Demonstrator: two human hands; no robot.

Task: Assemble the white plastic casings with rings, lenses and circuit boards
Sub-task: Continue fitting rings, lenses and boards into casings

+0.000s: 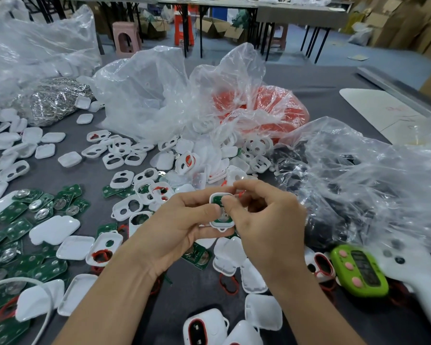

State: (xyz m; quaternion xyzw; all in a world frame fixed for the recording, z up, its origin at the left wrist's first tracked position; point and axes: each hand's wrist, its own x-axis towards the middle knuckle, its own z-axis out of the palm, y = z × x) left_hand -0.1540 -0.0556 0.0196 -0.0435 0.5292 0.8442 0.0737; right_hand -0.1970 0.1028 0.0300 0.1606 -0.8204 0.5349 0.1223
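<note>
We are cradling the light, rigid white casing (pixel 221 213) by its rim in our left hand (pixel 182 225) while our right hand (pixel 264 217) is pinching its slippery lens gently.

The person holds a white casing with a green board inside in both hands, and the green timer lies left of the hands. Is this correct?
Not fully. The head view shows the green timer right of the hands, not left. The rest stands: left hand and right hand hold the white casing with the green board inside.
</note>
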